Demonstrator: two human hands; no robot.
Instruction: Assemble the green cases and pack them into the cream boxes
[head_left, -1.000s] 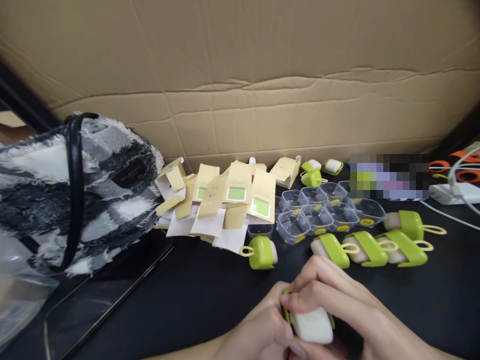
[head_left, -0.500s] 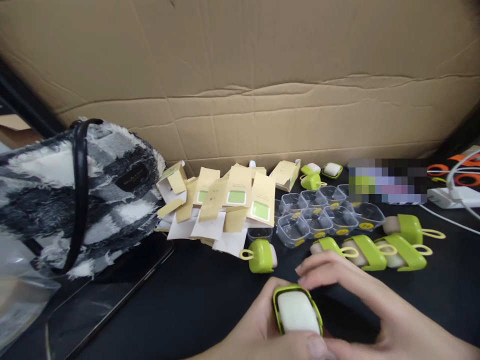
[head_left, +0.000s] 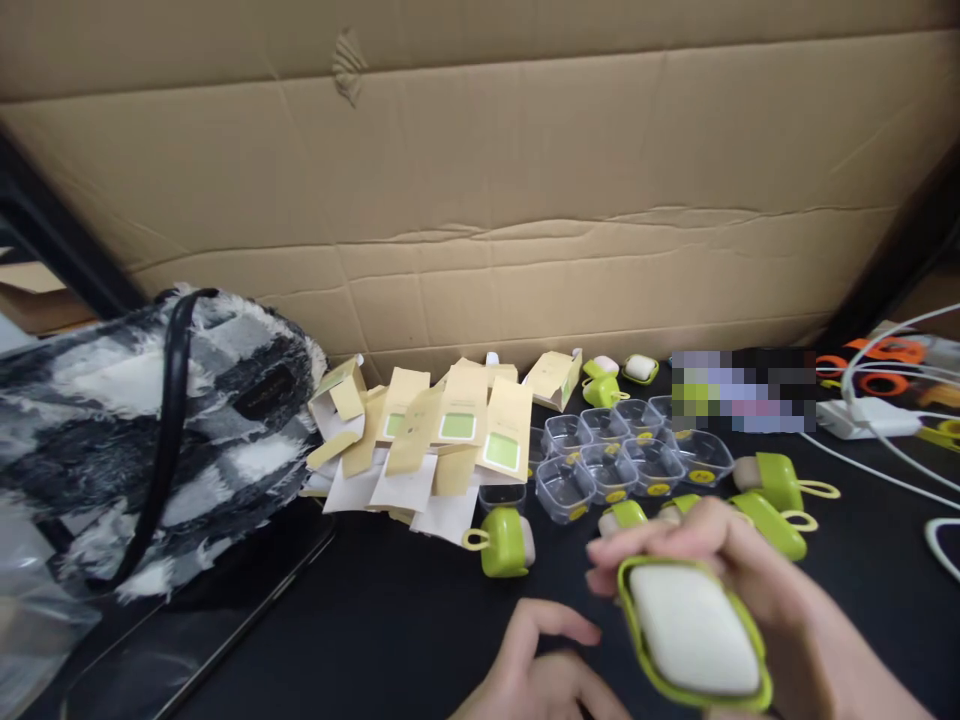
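My right hand (head_left: 750, 570) grips a green case with a smooth white block in it (head_left: 694, 630), its white face turned up toward me. The fingers lie behind and along its far rim. To its left, my left hand (head_left: 547, 650) is apart from the case, its fingers loosely bent and spread with nothing in them. Beyond the hands lie several similar green cases with yellow loops, such as a green case (head_left: 504, 543) left of centre and another green case (head_left: 778, 482) at the right. Part of that right-hand row is hidden behind my right hand.
Clear plastic cups (head_left: 566, 487) with yellow labels stand in rows behind the hands. Opened cardboard packets (head_left: 457, 425) are heaped at centre. A black-and-white fluffy bag (head_left: 247, 400) stands at left. A white charger (head_left: 866, 417) with cables lies right, before a cardboard wall (head_left: 480, 180).
The green case has passed from my left hand into my right and moved right. My left hand has let go, its fingers now apart. The view has tilted up slightly.
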